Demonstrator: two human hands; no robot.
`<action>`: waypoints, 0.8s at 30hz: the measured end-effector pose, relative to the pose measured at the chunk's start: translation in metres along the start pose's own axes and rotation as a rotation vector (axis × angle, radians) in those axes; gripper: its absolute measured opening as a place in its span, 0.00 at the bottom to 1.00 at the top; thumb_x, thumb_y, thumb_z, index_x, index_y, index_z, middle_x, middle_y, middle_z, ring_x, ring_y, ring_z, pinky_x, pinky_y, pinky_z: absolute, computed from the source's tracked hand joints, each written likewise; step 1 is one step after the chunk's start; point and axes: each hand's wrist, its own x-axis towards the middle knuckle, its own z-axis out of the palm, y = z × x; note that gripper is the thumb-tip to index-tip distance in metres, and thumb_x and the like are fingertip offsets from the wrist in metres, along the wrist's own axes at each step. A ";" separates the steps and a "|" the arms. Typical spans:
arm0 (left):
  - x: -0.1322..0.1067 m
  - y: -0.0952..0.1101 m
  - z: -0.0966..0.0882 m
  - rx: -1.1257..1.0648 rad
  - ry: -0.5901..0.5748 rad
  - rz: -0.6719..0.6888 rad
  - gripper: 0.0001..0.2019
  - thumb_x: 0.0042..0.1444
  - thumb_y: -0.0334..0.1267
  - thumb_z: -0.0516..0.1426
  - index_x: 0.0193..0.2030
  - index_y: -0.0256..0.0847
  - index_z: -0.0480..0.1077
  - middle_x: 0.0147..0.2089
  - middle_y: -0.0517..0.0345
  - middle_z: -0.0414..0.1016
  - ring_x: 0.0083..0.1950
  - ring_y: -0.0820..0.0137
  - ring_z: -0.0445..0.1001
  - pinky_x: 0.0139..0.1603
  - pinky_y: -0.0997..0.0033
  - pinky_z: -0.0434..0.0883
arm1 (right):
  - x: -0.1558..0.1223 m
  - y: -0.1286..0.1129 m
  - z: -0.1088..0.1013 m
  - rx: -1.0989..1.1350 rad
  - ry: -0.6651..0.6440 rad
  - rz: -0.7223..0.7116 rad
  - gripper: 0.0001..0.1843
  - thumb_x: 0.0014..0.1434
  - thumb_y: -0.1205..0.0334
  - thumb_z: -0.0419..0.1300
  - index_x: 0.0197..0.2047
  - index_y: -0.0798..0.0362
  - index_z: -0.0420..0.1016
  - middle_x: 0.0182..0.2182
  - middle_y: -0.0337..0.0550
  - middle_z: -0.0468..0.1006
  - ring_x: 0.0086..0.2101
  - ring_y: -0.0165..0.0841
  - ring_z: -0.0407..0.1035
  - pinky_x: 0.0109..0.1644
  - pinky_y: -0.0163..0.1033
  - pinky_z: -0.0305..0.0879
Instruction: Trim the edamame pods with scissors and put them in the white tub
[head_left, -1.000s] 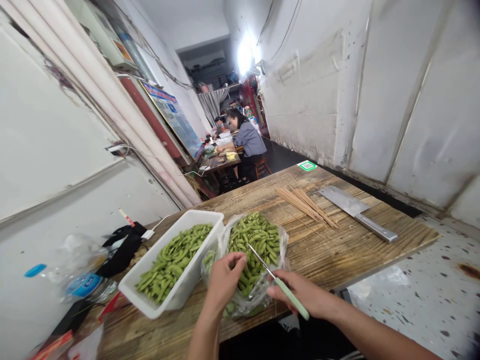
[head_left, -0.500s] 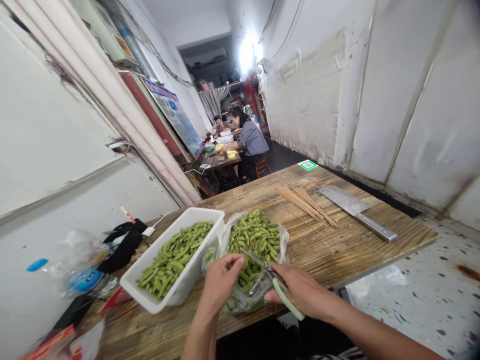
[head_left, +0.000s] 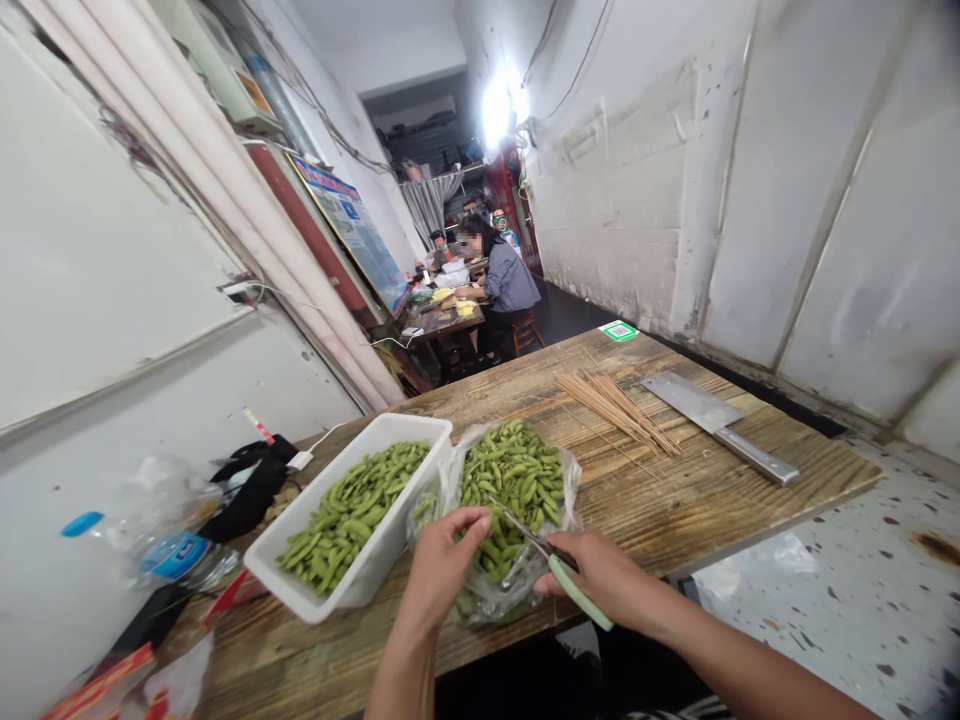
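A clear plastic bag (head_left: 559, 470) full of green edamame pods (head_left: 517, 470) lies on the wooden table (head_left: 675, 500). My left hand (head_left: 442, 565) pinches a pod at the bag's near edge. My right hand (head_left: 600, 580) is closed on scissors (head_left: 551, 565) with pale green handles, their blades pointing at that pod. To the left of the bag sits a white rectangular tub (head_left: 375, 570) holding more pods.
A bundle of bamboo skewers (head_left: 619, 405) and a cleaver (head_left: 720, 425) lie further back on the table. A water bottle (head_left: 161, 555), black cloth and packets crowd the left end. A person sits at a distant table (head_left: 442, 320) down the corridor.
The scissors have dropped lower and closer to my left hand's pod, and the blades look more closed than a second ago. My left hand has barely moved.
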 end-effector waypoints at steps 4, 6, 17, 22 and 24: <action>0.000 -0.004 0.002 -0.128 0.001 -0.001 0.18 0.46 0.47 0.62 0.41 0.38 0.78 0.42 0.50 0.81 0.44 0.60 0.76 0.49 0.61 0.69 | 0.002 0.010 0.006 0.433 -0.167 0.039 0.21 0.55 0.42 0.60 0.37 0.54 0.69 0.18 0.31 0.63 0.18 0.28 0.61 0.21 0.31 0.58; 0.000 -0.004 0.005 -0.165 0.049 0.007 0.18 0.46 0.48 0.63 0.40 0.38 0.78 0.41 0.51 0.81 0.42 0.62 0.75 0.47 0.64 0.69 | 0.002 0.012 0.009 0.622 -0.250 0.045 0.25 0.56 0.39 0.58 0.42 0.54 0.67 0.18 0.29 0.62 0.16 0.25 0.58 0.18 0.29 0.58; -0.005 0.015 0.025 -0.796 0.189 -0.206 0.21 0.29 0.41 0.72 0.29 0.35 0.73 0.26 0.61 0.75 0.30 0.72 0.76 0.33 0.74 0.73 | -0.005 0.010 0.014 0.701 -0.227 -0.003 0.26 0.57 0.40 0.59 0.46 0.55 0.67 0.18 0.28 0.63 0.16 0.21 0.58 0.17 0.25 0.58; -0.007 0.015 0.032 -0.874 0.243 -0.216 0.17 0.29 0.38 0.72 0.24 0.33 0.72 0.24 0.60 0.75 0.30 0.72 0.77 0.32 0.77 0.75 | -0.008 0.006 0.013 0.696 -0.232 -0.013 0.27 0.57 0.39 0.59 0.45 0.55 0.67 0.17 0.28 0.63 0.16 0.21 0.58 0.17 0.24 0.57; -0.006 0.014 0.034 -0.893 0.259 -0.212 0.16 0.29 0.37 0.72 0.23 0.33 0.72 0.24 0.59 0.75 0.30 0.73 0.77 0.32 0.78 0.75 | -0.009 0.005 0.013 0.707 -0.235 -0.010 0.27 0.56 0.39 0.59 0.45 0.55 0.67 0.17 0.28 0.63 0.16 0.21 0.58 0.17 0.24 0.58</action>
